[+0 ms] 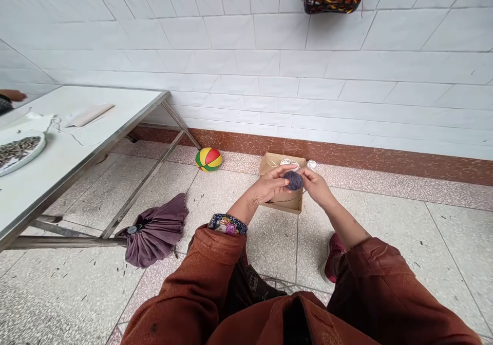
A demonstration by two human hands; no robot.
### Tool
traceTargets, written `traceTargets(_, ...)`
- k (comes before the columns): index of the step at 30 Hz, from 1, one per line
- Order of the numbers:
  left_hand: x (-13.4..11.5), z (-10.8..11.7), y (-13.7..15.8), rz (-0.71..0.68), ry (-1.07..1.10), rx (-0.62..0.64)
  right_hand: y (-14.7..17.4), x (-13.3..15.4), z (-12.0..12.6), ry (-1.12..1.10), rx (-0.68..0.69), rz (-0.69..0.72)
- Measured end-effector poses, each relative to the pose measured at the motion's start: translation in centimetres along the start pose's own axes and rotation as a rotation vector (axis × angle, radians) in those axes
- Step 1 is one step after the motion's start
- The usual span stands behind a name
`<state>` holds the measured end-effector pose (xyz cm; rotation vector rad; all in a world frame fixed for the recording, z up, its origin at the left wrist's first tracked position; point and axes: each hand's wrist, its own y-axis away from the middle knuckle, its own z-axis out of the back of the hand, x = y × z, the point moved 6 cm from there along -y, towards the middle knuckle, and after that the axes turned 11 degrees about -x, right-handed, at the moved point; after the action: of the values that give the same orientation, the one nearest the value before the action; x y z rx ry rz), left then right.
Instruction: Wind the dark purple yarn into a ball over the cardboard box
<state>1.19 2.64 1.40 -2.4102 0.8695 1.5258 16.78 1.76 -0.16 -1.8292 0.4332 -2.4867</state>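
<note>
A small ball of dark grey-purple yarn (294,180) is in my left hand (272,183), its fingers curled round the ball's left side. My right hand (313,183) is closed at the ball's right side, thumb and fingers pinched together, seemingly on the yarn's strand; the strand itself is too fine to make out there. Below both hands a shallow cardboard box (287,205) rests on the floor, partly hidden by them. White cord (285,161) lies coiled inside its far end. Just beyond the box's right corner sits a small white ball of yarn (311,164).
A red, yellow and green ball (208,159) lies by the wall. A folded purple umbrella (159,232) leans near the metal-legged table (127,103), which bears a plate (41,145) of dark bits. Another person's hand (13,95) shows far left. A decorated basket (335,6) hangs above.
</note>
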Motion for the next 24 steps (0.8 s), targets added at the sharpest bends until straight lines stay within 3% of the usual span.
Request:
traceTargets(5, -0.4, 2.6, -1.5, -0.103, 0.037, -0.277, 1.6, 1.2, -1.9, 0.146, 0.161, 0.189)
traceTargets(10, 0.0, 3.8, -2.1, -0.201, -0.296, -0.445, 2.5, 3.9, -1.6, 0.094, 0.257, 0.354)
traceTargets(13, 0.4, 3.1, -2.3, -0.225, -0.490, -0.390, 1.8, 4.2, 0.2, 0.016, 0.150, 0.326)
traceTargets(17, 1.5, 1.5, -2.3, -0.179, -0.608, -0.216, 0.5, 2.4, 2.4, -0.073, -0.016, 0.217)
traceTargets(20, 2.2, 0.3, -1.9, -0.110, -0.498, -0.073, -0.5, 0.0, 2.9, -0.082, -0.099, 0.085)
traceTargets(24, 2.0, -1.1, -1.4, -0.019, -0.231, 0.085, -1.3, -2.0, 2.0, -0.030, -0.074, 0.002)
